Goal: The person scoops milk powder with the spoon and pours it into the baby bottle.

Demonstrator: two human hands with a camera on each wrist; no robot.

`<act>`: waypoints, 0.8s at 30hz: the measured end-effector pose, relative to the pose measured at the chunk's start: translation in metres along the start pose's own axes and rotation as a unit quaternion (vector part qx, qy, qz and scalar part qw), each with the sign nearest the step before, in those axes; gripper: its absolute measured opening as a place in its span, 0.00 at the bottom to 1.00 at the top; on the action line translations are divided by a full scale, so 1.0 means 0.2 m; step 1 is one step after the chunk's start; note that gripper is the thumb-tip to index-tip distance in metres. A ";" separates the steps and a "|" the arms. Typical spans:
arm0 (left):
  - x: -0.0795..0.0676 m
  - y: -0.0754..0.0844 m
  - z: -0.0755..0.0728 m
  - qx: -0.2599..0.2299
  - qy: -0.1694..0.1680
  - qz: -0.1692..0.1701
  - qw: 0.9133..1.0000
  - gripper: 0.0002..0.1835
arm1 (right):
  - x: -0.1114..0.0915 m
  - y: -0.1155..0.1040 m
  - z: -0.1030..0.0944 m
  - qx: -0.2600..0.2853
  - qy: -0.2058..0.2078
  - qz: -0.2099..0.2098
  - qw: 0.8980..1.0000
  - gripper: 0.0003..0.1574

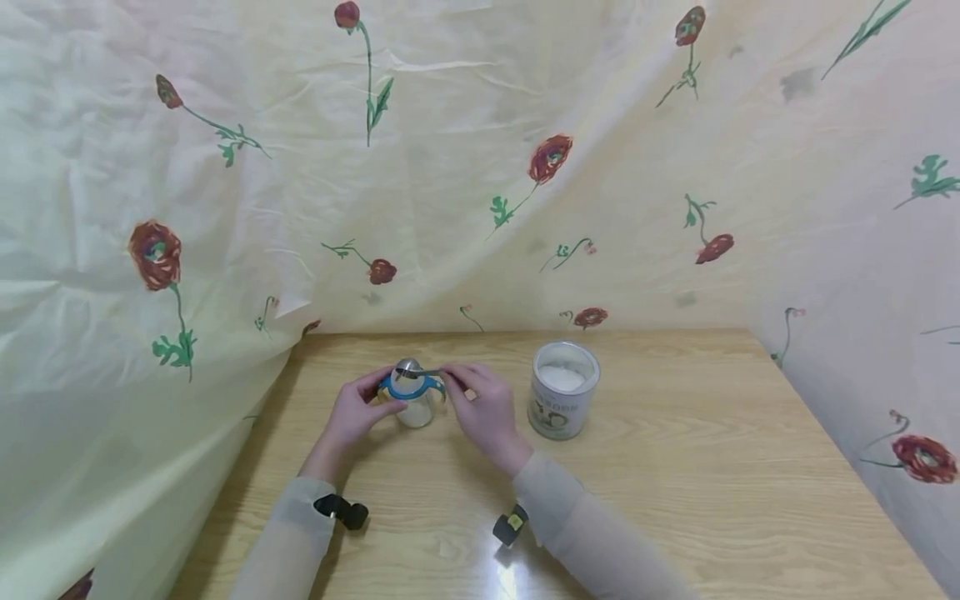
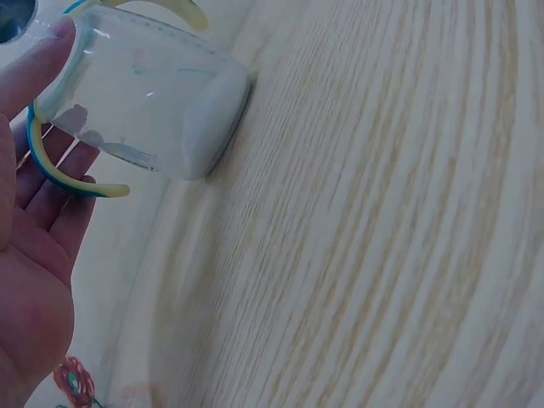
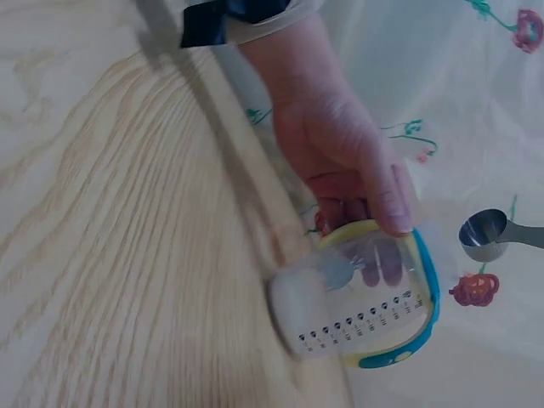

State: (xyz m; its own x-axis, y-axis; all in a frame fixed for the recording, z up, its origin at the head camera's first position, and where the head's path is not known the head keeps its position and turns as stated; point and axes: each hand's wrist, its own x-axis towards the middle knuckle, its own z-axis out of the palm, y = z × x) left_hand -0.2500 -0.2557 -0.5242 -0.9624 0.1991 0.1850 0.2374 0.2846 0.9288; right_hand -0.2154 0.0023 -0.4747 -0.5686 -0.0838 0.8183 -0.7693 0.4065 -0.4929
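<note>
A clear baby bottle [image 1: 415, 410] with a blue-and-yellow two-handled collar stands on the table, white powder in its bottom [image 2: 217, 119]. Graduation marks run up its side in the right wrist view. My left hand [image 1: 360, 410] grips the bottle around its collar, thumb on the near side and fingers behind. With thumb and fingertips, my right hand [image 1: 480, 408] pinches the handle of a metal measuring spoon [image 3: 484, 235]. The spoon's bowl is tipped over the bottle's open mouth. My right hand is outside its own wrist view, where the left hand shows instead.
An open milk powder can [image 1: 555, 410] with white powder inside stands right of my right hand. The wooden table [image 1: 675, 467] meets a flower-patterned cloth [image 1: 450, 167] at the back and sides. Dark wrist cameras [image 1: 341, 510] sit at both sleeves.
</note>
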 end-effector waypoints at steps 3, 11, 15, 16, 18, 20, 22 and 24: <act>-0.01 0.00 0.00 -0.005 0.001 -0.002 1.000 0.38 | 0.00 0.00 0.00 0.033 0.028 0.048 0.998 0.08; -0.01 0.01 0.00 -0.010 -0.003 0.008 1.000 0.42 | 0.03 -0.04 -0.03 0.080 0.091 0.127 0.984 0.06; -0.02 0.03 0.00 -0.010 0.003 0.019 1.000 0.43 | 0.04 -0.05 -0.06 0.127 0.112 0.156 0.973 0.07; -0.02 0.04 0.01 -0.012 0.006 0.019 1.000 0.43 | 0.05 -0.05 -0.07 0.135 0.117 0.166 0.970 0.07; -0.03 0.05 0.01 -0.014 0.013 0.026 0.999 0.42 | 0.05 -0.06 -0.09 0.141 0.125 0.186 0.964 0.07; -0.04 0.06 0.01 -0.018 0.028 0.034 0.999 0.41 | 0.06 -0.07 -0.11 0.144 0.128 0.204 0.960 0.07; -0.05 0.07 0.02 -0.020 0.044 0.044 0.998 0.39 | 0.06 -0.07 -0.14 0.149 0.130 0.214 0.957 0.06; -0.06 0.09 0.02 -0.022 0.063 0.053 0.996 0.37 | 0.07 -0.08 -0.17 0.153 0.130 0.217 0.955 0.06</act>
State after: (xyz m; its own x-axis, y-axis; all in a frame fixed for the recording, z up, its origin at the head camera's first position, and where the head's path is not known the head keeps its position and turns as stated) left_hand -0.2341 -0.2487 -0.5115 -0.9421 0.1061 0.3180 0.3344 0.2271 0.9147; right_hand -0.2013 0.0264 -0.4463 -0.7926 0.2777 0.5429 -0.5488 0.0633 -0.8336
